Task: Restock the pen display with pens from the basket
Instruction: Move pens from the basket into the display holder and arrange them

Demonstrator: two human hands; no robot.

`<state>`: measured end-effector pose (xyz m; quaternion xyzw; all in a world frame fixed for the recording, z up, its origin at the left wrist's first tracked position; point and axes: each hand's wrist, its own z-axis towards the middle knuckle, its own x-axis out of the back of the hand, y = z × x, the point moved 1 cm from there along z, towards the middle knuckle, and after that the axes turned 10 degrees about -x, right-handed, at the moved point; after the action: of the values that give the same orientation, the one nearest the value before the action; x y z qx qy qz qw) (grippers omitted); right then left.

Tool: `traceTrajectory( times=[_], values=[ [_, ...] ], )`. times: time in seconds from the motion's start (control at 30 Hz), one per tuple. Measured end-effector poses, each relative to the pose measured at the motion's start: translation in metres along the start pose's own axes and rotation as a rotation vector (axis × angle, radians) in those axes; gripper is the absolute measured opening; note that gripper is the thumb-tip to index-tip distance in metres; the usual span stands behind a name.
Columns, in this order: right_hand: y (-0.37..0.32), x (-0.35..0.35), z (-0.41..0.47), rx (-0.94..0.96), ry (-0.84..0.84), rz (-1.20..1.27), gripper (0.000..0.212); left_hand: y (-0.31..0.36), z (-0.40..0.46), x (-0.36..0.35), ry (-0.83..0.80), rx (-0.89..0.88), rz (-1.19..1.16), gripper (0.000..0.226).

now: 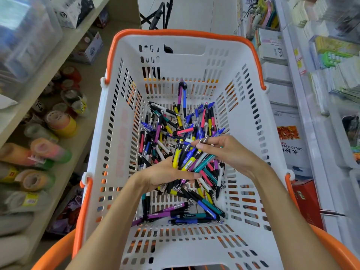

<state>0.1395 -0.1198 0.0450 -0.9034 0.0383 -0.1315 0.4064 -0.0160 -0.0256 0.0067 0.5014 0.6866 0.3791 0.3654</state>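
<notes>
Gathering pens inside basket [116,106], frame centre.
Left hand [165,175] cups a bunch of multicoloured click pens [190,159]; right hand [224,149] pinches their tips. Tape rolls [60,123] at left.

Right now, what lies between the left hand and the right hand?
In the head view, a bunch of pens fills that stretch. The left hand grips it from below, and the right hand pinches its upper ends, above the basket.
</notes>
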Motion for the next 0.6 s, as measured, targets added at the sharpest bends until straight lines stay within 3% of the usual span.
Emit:
traceTrajectory(
  times=[0.13, 0.33, 0.43, 0.5, 0.6],
  values=[
    [0.000, 0.001, -0.001, 0.046, 0.094, 0.000, 0.021, 0.000, -0.001, 0.001, -0.034, -0.014, 0.006, 0.036],
    [-0.005, 0.002, 0.000, 0.163, 0.295, 0.168, 0.021, 0.005, -0.006, 0.006, -0.069, -0.056, -0.099, 0.014],
    [-0.009, 0.006, -0.004, 0.223, 0.456, 0.328, 0.021, 0.003, -0.008, 0.011, -0.115, -0.024, -0.038, 0.028],
    [-0.013, 0.015, -0.008, 0.306, 0.566, 0.473, 0.019, 0.000, -0.008, 0.015, -0.056, 0.020, -0.084, 0.041],
    [-0.015, 0.011, -0.006, 0.442, 0.704, 0.428, 0.014, 0.002, -0.003, 0.014, 0.140, 0.016, -0.346, 0.035]
  ],
)
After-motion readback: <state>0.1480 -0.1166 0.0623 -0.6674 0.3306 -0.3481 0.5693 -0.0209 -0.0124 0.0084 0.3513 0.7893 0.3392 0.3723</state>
